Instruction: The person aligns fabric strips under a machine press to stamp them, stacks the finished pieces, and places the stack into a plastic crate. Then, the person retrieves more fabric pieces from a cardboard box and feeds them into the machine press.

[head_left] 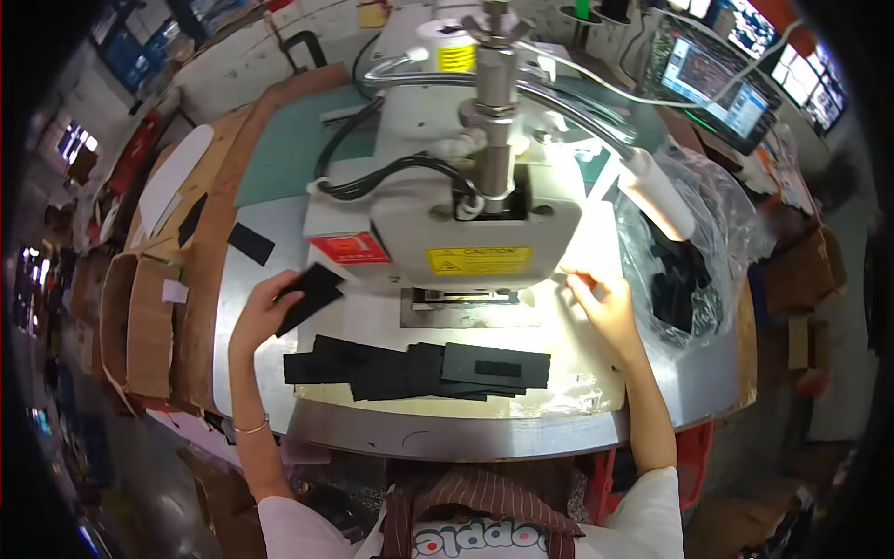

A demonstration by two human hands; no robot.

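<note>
My left hand (265,312) is closed around black fabric pieces (315,291), left of the sewing machine head (475,228). At the head's right side, my right hand (601,303) has thumb and fingers brought together in bright light. What it pinches, if anything, is too small to make out. Between my forearms, a row of overlapping black fabric pieces (382,368) lies near the table's front edge. The rightmost top piece (535,366) carries a smaller dark rectangle. Under the head is a metal clamp frame (470,312).
A black piece (251,243) lies on the left of the table. On the right, a clear plastic bag (726,252) holds dark pieces. A lamp (656,194) shines beside the machine head. A lit screen (715,84) stands back right; a cardboard box (149,326) sits at left.
</note>
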